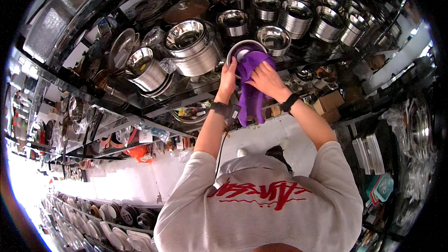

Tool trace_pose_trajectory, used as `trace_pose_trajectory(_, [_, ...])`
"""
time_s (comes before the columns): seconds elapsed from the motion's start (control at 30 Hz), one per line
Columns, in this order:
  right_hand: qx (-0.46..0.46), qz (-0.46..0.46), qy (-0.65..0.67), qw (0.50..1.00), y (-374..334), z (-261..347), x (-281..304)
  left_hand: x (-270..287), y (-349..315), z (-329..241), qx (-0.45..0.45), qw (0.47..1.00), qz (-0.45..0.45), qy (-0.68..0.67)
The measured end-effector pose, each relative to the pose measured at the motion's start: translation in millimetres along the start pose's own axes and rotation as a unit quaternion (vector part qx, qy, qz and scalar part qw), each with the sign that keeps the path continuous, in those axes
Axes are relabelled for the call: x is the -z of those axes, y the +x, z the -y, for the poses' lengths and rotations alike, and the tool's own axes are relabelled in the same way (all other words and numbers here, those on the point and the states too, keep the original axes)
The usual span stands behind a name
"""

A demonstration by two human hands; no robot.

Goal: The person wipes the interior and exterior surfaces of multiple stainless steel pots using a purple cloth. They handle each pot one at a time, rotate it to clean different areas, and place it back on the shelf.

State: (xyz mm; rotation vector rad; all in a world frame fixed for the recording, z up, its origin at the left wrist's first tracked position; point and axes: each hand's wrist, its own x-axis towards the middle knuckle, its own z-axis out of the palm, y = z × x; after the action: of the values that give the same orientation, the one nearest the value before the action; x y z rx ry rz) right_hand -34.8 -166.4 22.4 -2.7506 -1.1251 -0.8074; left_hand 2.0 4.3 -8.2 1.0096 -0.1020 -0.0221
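Note:
At the front edge of the shelf, my left hand grips the left rim of a round metal bowl, with the thumb along its side. The bowl is tilted so its inside faces me. My right hand presses a purple cloth into the bowl, its fingers bunched on the fabric. Part of the cloth hangs below the bowl in two tails. Most of the bowl's inside is hidden by the cloth and my right fingers. Just right of it, another shiny steel bowl stands on the shelf.
Left of my hands stand a large stack of steel bowls and a smaller stack. More bowl stacks fill the shelf behind. Cardboard boxes sit lower right. White floor shows below, and stacked lids and plates lie lower left.

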Motion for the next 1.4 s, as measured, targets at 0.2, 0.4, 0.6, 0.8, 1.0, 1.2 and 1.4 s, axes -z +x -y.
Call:
trace_pose_trajectory(0.2, [0.075,-0.109,-0.051,0.990,-18,-23,12,-28,-10,-35,0.064,0.995,0.008,0.073])
trace_pose_trajectory(0.4, [-0.054,-0.217,0.048,0.974,5,12,22,-55,-14,-27,-0.161,0.949,-0.038,0.269])
trace_pose_trajectory(0.6, [0.146,-0.230,0.032,0.962,-4,-20,36,-31,-13,-80,-0.023,0.975,0.074,0.209])
trace_pose_trajectory(0.8, [0.017,-0.181,0.076,0.980,-8,-7,35,-57,-25,-55,-0.189,0.919,0.057,0.340])
trace_pose_trajectory(1.0, [0.160,-0.188,0.043,0.968,-22,-28,37,-35,-13,-72,0.024,0.980,0.129,0.149])
trace_pose_trajectory(1.2, [0.130,-0.188,0.116,0.967,-23,-26,48,-39,-19,-73,0.136,0.975,0.134,0.114])
trace_pose_trajectory(1.4, [0.033,-0.251,0.145,0.956,-12,-31,67,-42,-22,-69,-0.163,0.906,0.214,0.328])
